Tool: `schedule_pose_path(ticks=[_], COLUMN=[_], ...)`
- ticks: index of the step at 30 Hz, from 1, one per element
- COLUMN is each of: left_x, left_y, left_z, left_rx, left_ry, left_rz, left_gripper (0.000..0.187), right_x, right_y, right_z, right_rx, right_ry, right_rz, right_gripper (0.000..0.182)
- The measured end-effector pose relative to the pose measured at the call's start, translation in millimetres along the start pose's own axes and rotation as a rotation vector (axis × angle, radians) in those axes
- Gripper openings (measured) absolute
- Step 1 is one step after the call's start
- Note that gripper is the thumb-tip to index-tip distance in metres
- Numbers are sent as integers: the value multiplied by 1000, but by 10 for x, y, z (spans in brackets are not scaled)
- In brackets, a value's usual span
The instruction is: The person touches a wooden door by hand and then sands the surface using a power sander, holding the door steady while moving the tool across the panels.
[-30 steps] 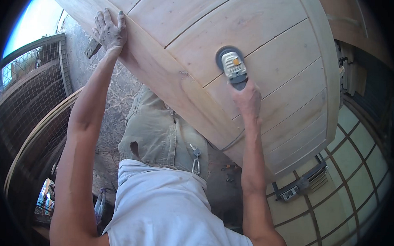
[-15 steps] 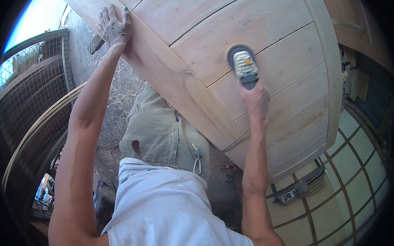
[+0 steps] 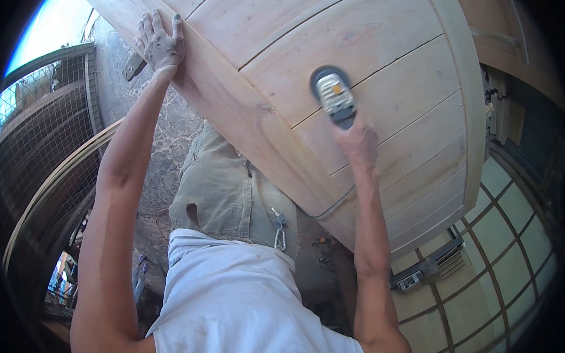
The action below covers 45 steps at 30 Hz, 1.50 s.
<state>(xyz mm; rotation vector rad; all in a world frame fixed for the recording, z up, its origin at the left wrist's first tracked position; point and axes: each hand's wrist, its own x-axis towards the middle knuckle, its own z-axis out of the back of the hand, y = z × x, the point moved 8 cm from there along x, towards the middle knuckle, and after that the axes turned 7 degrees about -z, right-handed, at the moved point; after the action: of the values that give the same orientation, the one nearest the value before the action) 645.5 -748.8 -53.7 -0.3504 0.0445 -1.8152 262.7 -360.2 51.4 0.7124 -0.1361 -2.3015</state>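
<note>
Filling most of the upper view, a large pale wooden door panel made of planks with grooved joints and a wide framing rail lies tilted across the scene, its near edge running from upper left down toward the lower middle. Beyond its right edge sits a lattice frame of dark wooden bars around pale greenish panes, with a dark tool lying on it; any writing on that tool is too small to read. At the left stands a wire mesh fence, with mottled stone ground between it and the panel. Below the panel show the person's white shirt and khaki trousers, with a carabiner and keys hanging at the waist. The left hand, dusty, lies on the panel's near left edge with its fingers spread flat on top and the thumb out of sight, so a grip under the edge cannot be told. The right hand is closed around the rear of a small grey sander, which is on the planks near the panel's middle. An orange dot marks the sander's top; no brand or lettering can be read on it.
</note>
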Motion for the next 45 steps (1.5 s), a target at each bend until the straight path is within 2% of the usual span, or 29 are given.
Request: schedule_pose_path(ticks=[2,5,8,11,14,17,20,23,26,29,35,38,41,42,45], left_x=[17,13,-10,19,7,20,-2,12,-14,-8,-26,-4,-22,-96,11], left_y=[6,-10,-12,-5,14,-12,-8,-28,-13,-19,-28,-70,-139,-18,-161], left_z=[-9,16,25,8,10,2,20,19,17,17,31,75,140,142,118], left_rx=[26,8,8,18,34,24,15,16,14,5,18,5,-7,25,36], left_ry=[-12,-11,3,7,8,12,16,14,18,25,52,76,111,119,151], left_rz=[0,5,3,2,2,1,3,0,4,-4,0,16,18,36,24], left_gripper=[89,89,89,89,89,90,90,90,90,91,92,92,92,92,94], right_x=[-121,-76,90,44,-201,-235,-72,-5,-75,-33,398,300,-69,-148,-297], right_y=[114,-44,-332,-346,-134,-123,-313,-275,-110,44,-218,-219,27,33,-123], right_z=[-58,-5,195,171,-21,-61,117,277,105,37,401,261,-23,-59,0], right_rx=[1,11,11,15,28,31,-12,11,-21,-24,-51,-96,40,56,99], right_ry=[38,-41,-83,-69,-12,46,-65,-86,-14,71,-76,30,-1,21,27], right_rz=[103,71,-130,-108,87,92,7,-20,135,176,-20,-141,129,155,131], right_gripper=[54,55,57,55,53,53,53,53,52,53,57,61,64,65,65])
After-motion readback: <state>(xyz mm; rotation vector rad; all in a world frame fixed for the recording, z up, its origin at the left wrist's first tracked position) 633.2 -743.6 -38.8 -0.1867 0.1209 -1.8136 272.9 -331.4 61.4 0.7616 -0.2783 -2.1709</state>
